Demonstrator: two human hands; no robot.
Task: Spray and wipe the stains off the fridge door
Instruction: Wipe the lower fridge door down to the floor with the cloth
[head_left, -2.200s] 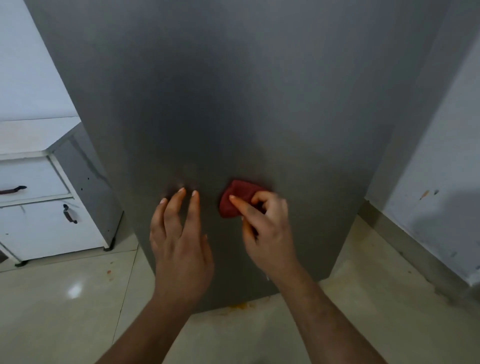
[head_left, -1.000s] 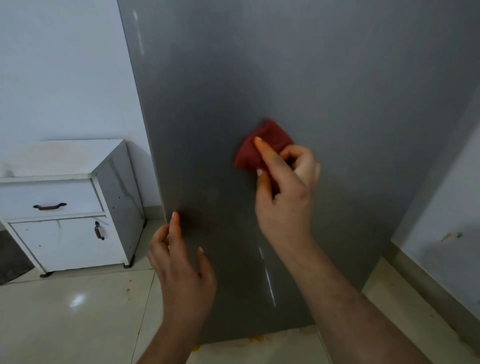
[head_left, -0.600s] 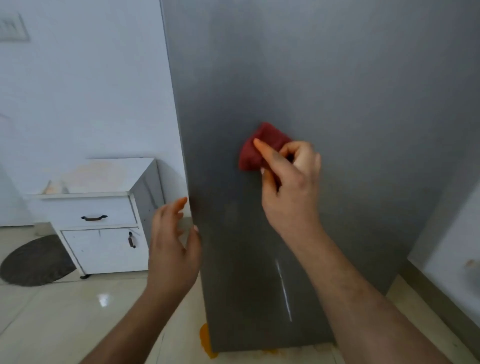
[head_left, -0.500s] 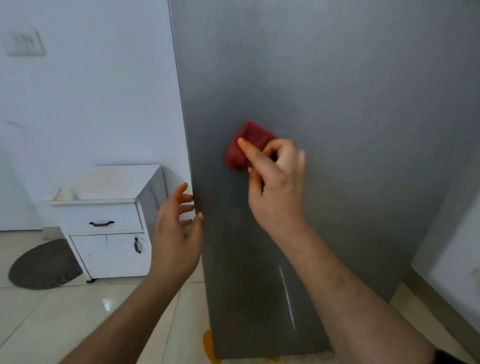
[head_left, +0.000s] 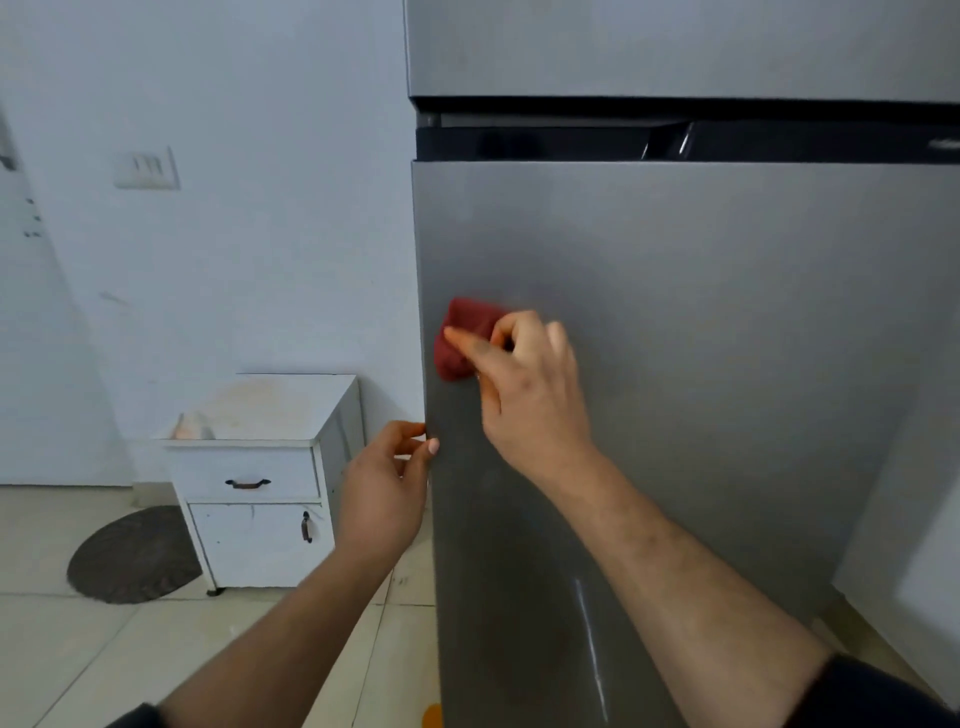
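One red cloth is pinched in the right hand against the fridge door near its left edge, the left hand touches that edge with loose fingers, and a wider stroke could slide the cloth off.

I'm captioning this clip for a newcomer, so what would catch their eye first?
The red cloth, bunched in the right hand and pressed to the grey fridge door near its left edge, stands out most. Just below, the left hand meets that edge, and a white cabinet stands left by the wall.
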